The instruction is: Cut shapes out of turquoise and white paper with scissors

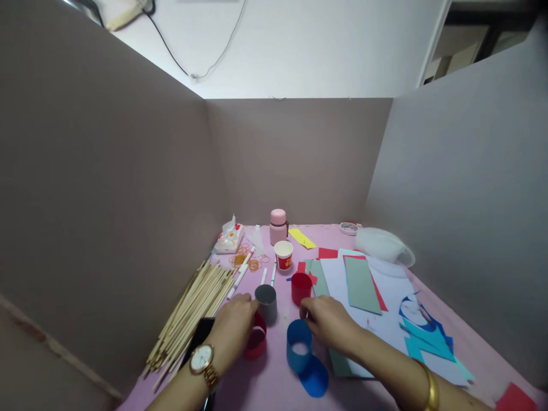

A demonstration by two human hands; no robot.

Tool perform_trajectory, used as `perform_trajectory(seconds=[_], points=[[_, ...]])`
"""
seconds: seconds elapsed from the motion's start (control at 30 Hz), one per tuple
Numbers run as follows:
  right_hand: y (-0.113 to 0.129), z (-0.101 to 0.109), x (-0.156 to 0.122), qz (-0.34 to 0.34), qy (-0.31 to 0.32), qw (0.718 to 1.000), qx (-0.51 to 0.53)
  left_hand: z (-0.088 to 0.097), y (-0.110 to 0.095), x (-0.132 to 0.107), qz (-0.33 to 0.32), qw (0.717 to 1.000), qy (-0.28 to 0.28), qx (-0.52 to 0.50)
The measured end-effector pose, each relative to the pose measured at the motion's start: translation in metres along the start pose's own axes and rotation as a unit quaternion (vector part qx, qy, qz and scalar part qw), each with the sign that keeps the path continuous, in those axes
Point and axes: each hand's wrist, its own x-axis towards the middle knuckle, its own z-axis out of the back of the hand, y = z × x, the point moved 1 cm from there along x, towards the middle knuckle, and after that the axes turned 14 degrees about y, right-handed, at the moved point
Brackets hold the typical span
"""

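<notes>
My left hand [240, 317], wrist bearing a watch, is curled at the rim of a red paper cylinder [256, 348]. Its fingertips are partly hidden, close beside a grey paper cylinder [267, 311]. With fingers bent together, my right hand [327, 319] pinches at the upper rim of a blue paper cylinder [295, 357]. A dark blue rounded paper piece [315, 379] lies against the foot of that cylinder. Behind the right fingertips stands another red cylinder [301, 290]. All the cylinders are upright and open at the top.
Many wooden sticks [194, 314] lie at left, partly over a dark object [201, 334]. Behind are markers [242, 274], rubber bands [244, 260], tissues [230, 238], a paper cup [283, 255] and a pink flask [278, 227]. Paper sheets [336, 279] and blue scraps [430, 339] spread right. Partitions surround the table.
</notes>
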Motion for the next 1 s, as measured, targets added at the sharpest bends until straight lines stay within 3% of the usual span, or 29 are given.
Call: perform_trajectory(seconds=[0.13,0.3,0.53,0.73,1.0], points=[[-0.002,0.004,0.003,0.005,-0.005,1.0,-0.012,0.002,-0.001,0.011,-0.029,0.999,-0.029,0.019],[-0.002,-0.003,0.002,0.015,0.018,0.999,-0.031,0.002,-0.004,0.02,-0.071,0.997,-0.027,0.025],[-0.01,0.013,0.022,0.006,-0.035,0.997,-0.071,0.007,0.017,0.025,-0.03,0.997,-0.054,0.053],[-0.016,0.017,0.049,-0.014,-0.023,0.994,-0.101,0.012,0.043,0.032,0.009,0.995,-0.041,0.092],[0.007,0.022,0.079,0.006,-0.019,0.992,-0.123,0.024,0.033,0.033,0.024,0.991,0.009,0.129]])
